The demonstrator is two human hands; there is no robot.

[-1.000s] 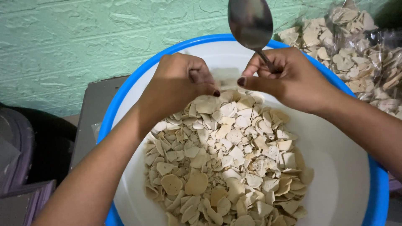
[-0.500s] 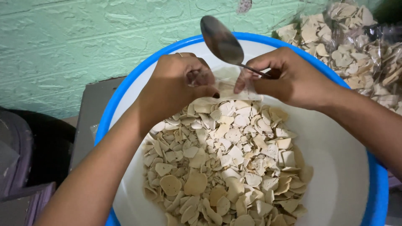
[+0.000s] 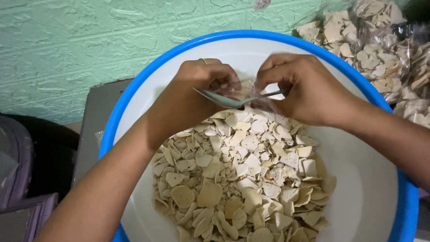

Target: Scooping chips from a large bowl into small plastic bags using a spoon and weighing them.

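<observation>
A big basin, blue outside and white inside, holds a heap of pale broken cracker pieces. Over its far side my left hand and my right hand both pinch a small clear plastic bag between them. My right hand also grips the handle of a metal spoon, which lies nearly level with its bowl pointing left, in front of my left hand and just above the crackers. A ring shows on my left hand.
Clear bags filled with the same cracker pieces are stacked at the upper right beside the basin. A green textured wall runs behind. The basin rests on a grey surface; dark objects sit at the lower left.
The spoon has swung down from pointing up and away to lying level, bowl to the left, above the crackers. Both hands stayed on the clear bag and shifted slightly.
</observation>
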